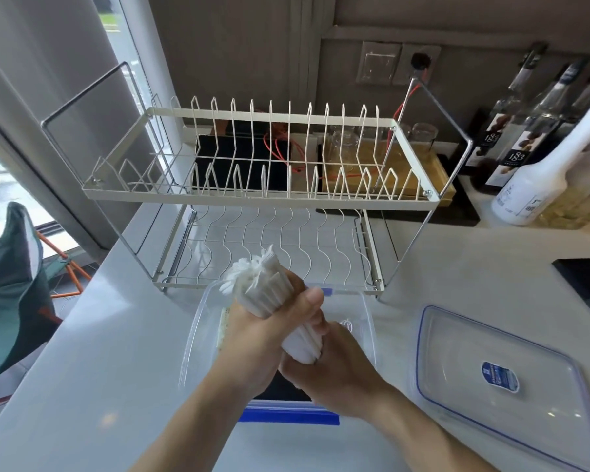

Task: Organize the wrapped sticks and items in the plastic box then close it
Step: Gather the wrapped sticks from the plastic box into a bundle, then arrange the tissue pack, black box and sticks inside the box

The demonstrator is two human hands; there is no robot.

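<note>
Both hands' grip holds wrapped sticks over plastic box.

This looks like a kitchen or a small drinks bar. On the white counter stands a two-level wire dish rack. Behind it some glass cups wait on a wooden tray, and at the right several syrup bottles stand beside the wall sockets.
</note>
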